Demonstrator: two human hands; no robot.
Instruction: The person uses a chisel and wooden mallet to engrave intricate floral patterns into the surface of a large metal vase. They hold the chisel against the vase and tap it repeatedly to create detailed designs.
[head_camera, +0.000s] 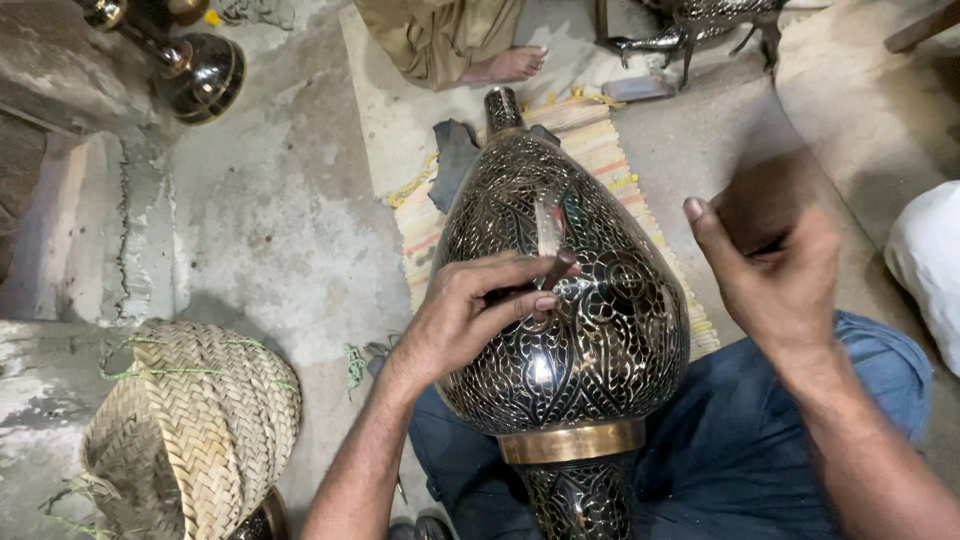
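Note:
A large black metal vase (590, 340) with fine engraved silver patterns and a brass band lies across my lap, its neck pointing away. My left hand (470, 315) rests on the vase's belly and pinches a thin chisel (553, 272) against the surface. My right hand (775, 265) is raised to the right of the vase, fingers curled around a tool that is blurred by motion; only a dark smear shows above the hand.
A woven straw basket (190, 430) sits at lower left. A striped mat (600, 150) lies under the vase. Another dark brass-trimmed vessel (205, 75) is at upper left. Another person's bare foot (510, 63) and a metal animal figure (700, 25) are at the top.

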